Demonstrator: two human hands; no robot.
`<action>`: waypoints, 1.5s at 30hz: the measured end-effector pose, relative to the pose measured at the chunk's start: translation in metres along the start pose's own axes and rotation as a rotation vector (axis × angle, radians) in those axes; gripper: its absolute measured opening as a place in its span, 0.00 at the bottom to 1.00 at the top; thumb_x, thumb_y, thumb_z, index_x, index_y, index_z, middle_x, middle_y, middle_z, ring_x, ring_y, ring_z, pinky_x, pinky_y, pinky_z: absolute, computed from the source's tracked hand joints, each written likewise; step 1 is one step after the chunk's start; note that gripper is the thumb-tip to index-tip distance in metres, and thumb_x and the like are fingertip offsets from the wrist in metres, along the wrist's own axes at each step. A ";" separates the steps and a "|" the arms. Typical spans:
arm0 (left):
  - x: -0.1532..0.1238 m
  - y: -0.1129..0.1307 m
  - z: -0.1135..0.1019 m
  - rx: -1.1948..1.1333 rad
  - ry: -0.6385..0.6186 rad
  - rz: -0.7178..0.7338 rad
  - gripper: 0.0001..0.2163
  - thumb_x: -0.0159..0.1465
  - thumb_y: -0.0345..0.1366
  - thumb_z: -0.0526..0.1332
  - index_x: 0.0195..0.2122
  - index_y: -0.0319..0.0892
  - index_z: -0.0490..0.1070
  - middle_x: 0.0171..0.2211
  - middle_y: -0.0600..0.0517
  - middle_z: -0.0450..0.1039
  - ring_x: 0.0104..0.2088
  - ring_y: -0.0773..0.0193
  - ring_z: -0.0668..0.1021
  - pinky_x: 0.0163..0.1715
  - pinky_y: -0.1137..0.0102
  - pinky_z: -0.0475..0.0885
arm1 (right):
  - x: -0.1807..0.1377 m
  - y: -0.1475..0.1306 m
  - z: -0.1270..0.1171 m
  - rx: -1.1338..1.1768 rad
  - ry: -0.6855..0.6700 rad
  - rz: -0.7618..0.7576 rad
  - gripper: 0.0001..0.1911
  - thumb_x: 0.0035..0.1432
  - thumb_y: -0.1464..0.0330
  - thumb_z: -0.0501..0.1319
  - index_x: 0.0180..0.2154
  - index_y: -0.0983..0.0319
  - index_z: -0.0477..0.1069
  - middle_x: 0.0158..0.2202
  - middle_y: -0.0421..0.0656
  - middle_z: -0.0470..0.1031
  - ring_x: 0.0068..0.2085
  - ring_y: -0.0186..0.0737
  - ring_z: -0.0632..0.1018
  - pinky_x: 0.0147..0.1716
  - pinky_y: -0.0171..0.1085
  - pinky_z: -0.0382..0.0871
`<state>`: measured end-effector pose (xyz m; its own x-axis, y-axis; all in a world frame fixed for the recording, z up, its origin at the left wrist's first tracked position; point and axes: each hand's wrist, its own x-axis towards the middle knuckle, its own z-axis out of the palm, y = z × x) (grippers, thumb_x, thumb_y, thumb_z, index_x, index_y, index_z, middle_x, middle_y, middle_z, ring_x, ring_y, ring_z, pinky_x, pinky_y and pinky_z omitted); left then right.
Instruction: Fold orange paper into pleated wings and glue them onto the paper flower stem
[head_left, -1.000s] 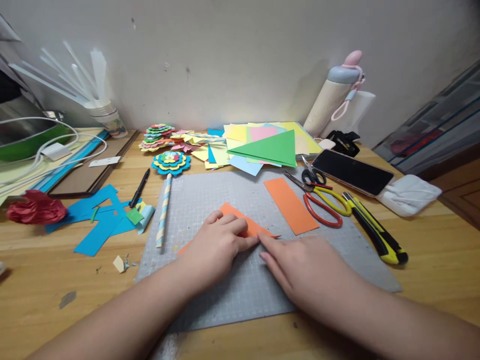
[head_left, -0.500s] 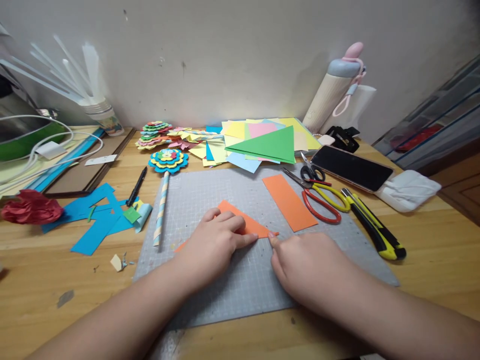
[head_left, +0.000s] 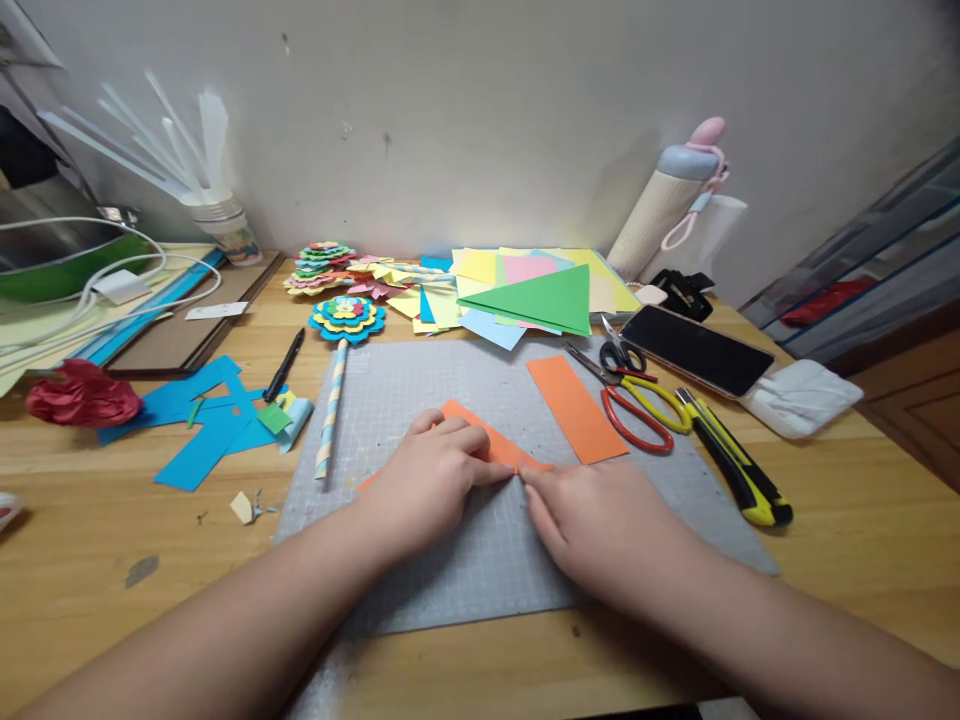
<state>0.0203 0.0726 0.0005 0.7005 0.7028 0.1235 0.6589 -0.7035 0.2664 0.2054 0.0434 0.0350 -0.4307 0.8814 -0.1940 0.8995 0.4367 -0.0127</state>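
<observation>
A folded piece of orange paper lies on the grey gridded cutting mat. My left hand holds it down, curled fingers over its middle and left part, thumb at the lower edge. At that same edge my right hand, closed with the index finger forward, presses near the right corner, almost touching the left thumb. Part of the paper is hidden under my left hand. A flat orange paper strip rests to the right, beside scissors with red and yellow handles.
A layered paper flower on a striped stick lies at the mat's left. Blue paper scraps and a black pen are farther left. Coloured sheets lie behind; a utility knife, phone and bottle stay right.
My right hand has slid left along the paper's lower edge, closer to my left thumb. My left hand keeps its place on the paper. The camera view has shifted slightly.
</observation>
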 end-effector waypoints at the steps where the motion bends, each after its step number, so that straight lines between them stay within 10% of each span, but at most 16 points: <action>1: 0.000 0.000 -0.001 -0.012 0.005 -0.023 0.14 0.65 0.30 0.54 0.44 0.57 0.74 0.32 0.55 0.71 0.37 0.63 0.72 0.41 0.62 0.55 | 0.001 -0.001 0.002 -0.016 -0.033 -0.022 0.15 0.60 0.70 0.49 0.41 0.60 0.74 0.27 0.45 0.78 0.25 0.41 0.76 0.20 0.37 0.51; 11: -0.032 -0.005 -0.023 -0.023 -0.072 -0.343 0.05 0.60 0.38 0.61 0.30 0.43 0.71 0.31 0.54 0.75 0.33 0.61 0.74 0.38 0.63 0.59 | 0.005 0.006 0.009 0.117 0.075 -0.127 0.11 0.59 0.73 0.52 0.28 0.65 0.71 0.35 0.47 0.71 0.33 0.40 0.71 0.33 0.39 0.63; 25: -0.026 -0.002 -0.015 -0.074 -0.017 -0.415 0.06 0.62 0.35 0.58 0.31 0.42 0.73 0.31 0.52 0.77 0.32 0.62 0.76 0.37 0.64 0.64 | 0.014 -0.001 0.034 0.346 0.272 -0.511 0.24 0.58 0.77 0.51 0.56 0.67 0.63 0.56 0.50 0.68 0.56 0.43 0.68 0.56 0.46 0.62; 45: -0.044 -0.006 -0.023 -0.067 -0.033 -0.557 0.12 0.65 0.39 0.52 0.30 0.42 0.72 0.30 0.49 0.76 0.30 0.60 0.74 0.28 0.68 0.64 | 0.021 -0.012 0.040 0.206 0.231 -0.464 0.24 0.64 0.63 0.52 0.59 0.66 0.60 0.54 0.50 0.68 0.51 0.47 0.67 0.51 0.48 0.64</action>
<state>-0.0209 0.0482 0.0154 0.2604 0.9619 -0.0829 0.9137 -0.2177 0.3432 0.1890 0.0496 -0.0082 -0.7694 0.6313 0.0970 0.5971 0.7649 -0.2417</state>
